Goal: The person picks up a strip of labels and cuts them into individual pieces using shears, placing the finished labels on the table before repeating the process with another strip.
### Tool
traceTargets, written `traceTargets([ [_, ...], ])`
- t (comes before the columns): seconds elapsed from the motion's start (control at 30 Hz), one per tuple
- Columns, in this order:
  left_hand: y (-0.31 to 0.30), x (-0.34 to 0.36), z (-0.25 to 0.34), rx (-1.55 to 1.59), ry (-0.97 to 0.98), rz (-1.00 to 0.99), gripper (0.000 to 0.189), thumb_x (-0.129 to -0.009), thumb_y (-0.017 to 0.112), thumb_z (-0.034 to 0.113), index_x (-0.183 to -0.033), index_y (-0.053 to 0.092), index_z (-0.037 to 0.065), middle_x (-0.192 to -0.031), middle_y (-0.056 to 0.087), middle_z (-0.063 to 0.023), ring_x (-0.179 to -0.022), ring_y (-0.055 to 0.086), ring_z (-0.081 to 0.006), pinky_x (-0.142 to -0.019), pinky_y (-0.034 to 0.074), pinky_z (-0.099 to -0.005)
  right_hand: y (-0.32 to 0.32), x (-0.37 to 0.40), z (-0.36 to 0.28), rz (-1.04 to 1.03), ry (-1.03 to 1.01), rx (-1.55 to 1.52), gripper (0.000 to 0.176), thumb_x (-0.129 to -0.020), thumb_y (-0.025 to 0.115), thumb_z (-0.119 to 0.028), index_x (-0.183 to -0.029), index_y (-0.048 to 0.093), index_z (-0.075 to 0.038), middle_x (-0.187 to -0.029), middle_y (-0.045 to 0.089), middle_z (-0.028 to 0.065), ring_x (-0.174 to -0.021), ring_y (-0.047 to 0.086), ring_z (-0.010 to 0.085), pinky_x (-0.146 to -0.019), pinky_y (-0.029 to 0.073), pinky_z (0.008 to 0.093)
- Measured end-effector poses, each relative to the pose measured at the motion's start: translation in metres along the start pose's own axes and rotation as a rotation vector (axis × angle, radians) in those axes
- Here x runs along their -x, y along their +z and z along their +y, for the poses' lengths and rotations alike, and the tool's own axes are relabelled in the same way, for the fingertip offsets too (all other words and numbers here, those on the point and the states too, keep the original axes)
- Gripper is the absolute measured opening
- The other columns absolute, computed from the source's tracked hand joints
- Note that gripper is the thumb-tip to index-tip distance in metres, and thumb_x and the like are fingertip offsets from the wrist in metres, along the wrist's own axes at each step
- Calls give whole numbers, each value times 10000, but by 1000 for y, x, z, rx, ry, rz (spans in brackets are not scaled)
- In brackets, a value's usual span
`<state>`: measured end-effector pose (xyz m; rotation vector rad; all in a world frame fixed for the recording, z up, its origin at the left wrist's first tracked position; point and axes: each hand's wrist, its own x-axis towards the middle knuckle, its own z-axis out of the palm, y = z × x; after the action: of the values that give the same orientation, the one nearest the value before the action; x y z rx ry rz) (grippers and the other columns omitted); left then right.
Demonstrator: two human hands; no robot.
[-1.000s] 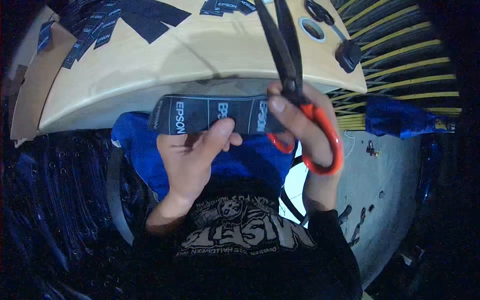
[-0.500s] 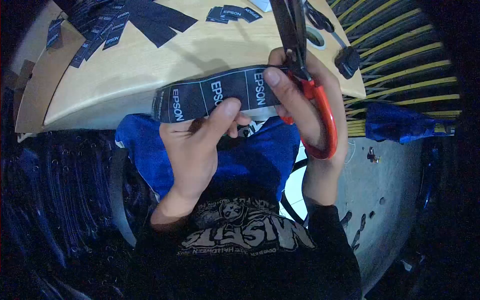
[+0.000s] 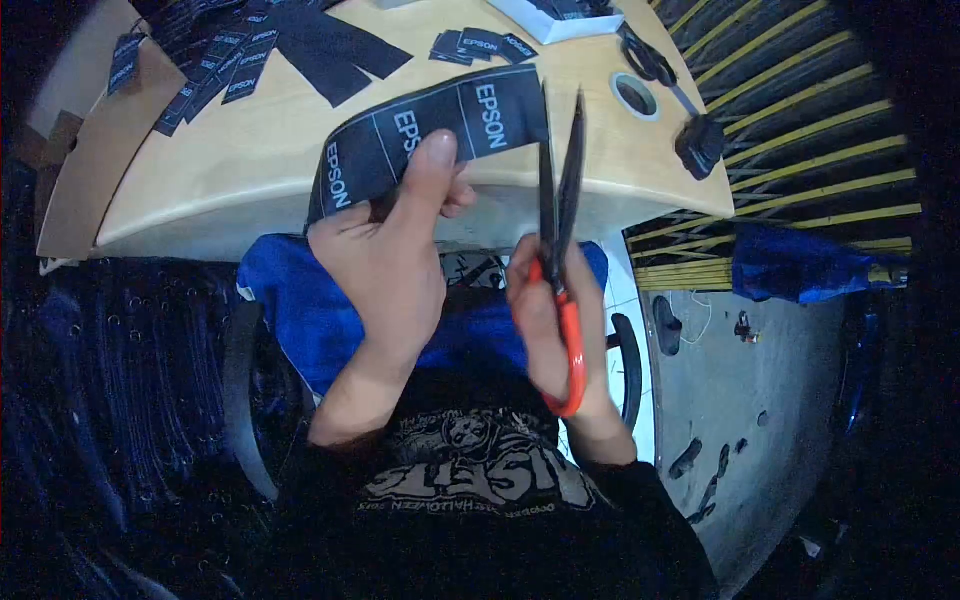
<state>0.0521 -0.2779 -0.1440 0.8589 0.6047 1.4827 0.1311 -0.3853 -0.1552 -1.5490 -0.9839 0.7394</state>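
A black strip point(image 3: 378, 150) printed with EPSON labels, parted by thin lines, is pinched in my left hand point(image 3: 395, 255), thumb on top. The strip's right end stands free beside the scissor blades. My right hand point(image 3: 550, 320) is wrapped round red-handled scissors point(image 3: 570, 345). Their dark blades point up and are slightly parted, the left blade close to the strip's right edge. Part of the strip is hidden behind my left thumb.
On the wooden table point(image 3: 270, 150) lie uncut black strips point(image 3: 335, 55), cut labels point(image 3: 482, 43), more label strips point(image 3: 240, 65), a tape roll point(image 3: 635, 96) and a white tray point(image 3: 560, 25). A black object point(image 3: 700, 145) sits at the right edge.
My right hand has let go of the strip and moved down and left with the scissors. The strip's right end has risen, and more of the white tray shows.
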Motion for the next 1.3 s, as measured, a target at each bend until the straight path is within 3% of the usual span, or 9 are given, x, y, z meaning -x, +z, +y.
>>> traceTargets([
  [0.2, 4, 5, 4, -177, -23, 2, 66, -815, 669, 41, -832, 648, -19, -739, 645, -37, -618, 589, -74, -561, 481, -208, 6, 9, -8, -134, -6, 11, 331, -795, 679, -203, -986, 481, -18, -603, 508, 42, -517, 487, 121, -513, 414, 264],
  [0.27, 3, 9, 1, -52, 67, -68, 73, -813, 666, 22, -864, 643, -24, -770, 645, -34, -638, 590, -73, -567, 493, -212, 5, 8, -18, -198, 43, 9, 485, -858, 542, -487, -957, 465, -19, -755, 426, 5, -645, 397, 74, -565, 328, 214],
  [0.37, 3, 12, 4, -3, 105, -93, 89, -810, 659, 0, -890, 634, -32, -789, 644, -37, -648, 587, -75, -574, 497, -219, 6, 6, -17, -189, -89, 38, 363, -799, 683, -255, -994, 487, -20, -602, 526, 69, -505, 510, 146, -505, 417, 276],
  [0.8, -2, 19, 13, -180, 214, -114, 117, -798, 658, -36, -913, 634, -33, -798, 646, -38, -675, 584, -66, -597, 495, -211, 7, 10, -24, -172, -106, 108, 373, -809, 681, -283, -977, 494, -8, -634, 552, 99, -532, 568, 191, -538, 454, 297],
  [0.9, 1, 21, 18, -303, 50, -50, 114, -800, 655, -41, -912, 639, -35, -810, 650, -40, -686, 590, -69, -604, 499, -212, 7, 11, -25, -169, -94, 51, 373, -860, 574, -369, -937, 490, -14, -736, 474, 21, -622, 404, 82, -564, 343, 225],
  [0.97, 1, 19, 11, -103, 214, -88, 99, -801, 651, -46, -899, 645, -33, -821, 654, -44, -694, 596, -74, -615, 501, -218, 6, 9, -26, -174, -126, 152, 360, -815, 675, -266, -980, 492, -4, -624, 552, 99, -522, 575, 211, -528, 456, 300],
  [1.2, -3, 19, 13, -173, 193, -138, 98, -807, 647, -36, -905, 640, -34, -812, 651, -41, -671, 585, -66, -595, 486, -207, 8, 12, -25, -130, -123, 103, 335, -814, 677, -240, -968, 500, -2, -637, 564, 105, -531, 589, 236, -518, 453, 299],
  [1.27, 0, 20, 18, -246, 119, -109, 78, -811, 648, -24, -888, 640, -30, -781, 643, -28, -634, 566, -57, -564, 465, -195, 9, 14, -25, -122, -61, 109, 317, -874, 578, -327, -903, 505, -20, -683, 488, 11, -607, 428, 72, -562, 369, 221],
  [1.3, 0, 20, 20, -246, 119, -110, 78, -811, 648, -24, -888, 640, -30, -781, 643, -28, -634, 566, -57, -564, 465, -195, 9, 14, -25, -122, -61, 109, 317, -874, 578, -327, -903, 505, -20, -683, 488, 11, -607, 428, 72, -562, 369, 221],
])
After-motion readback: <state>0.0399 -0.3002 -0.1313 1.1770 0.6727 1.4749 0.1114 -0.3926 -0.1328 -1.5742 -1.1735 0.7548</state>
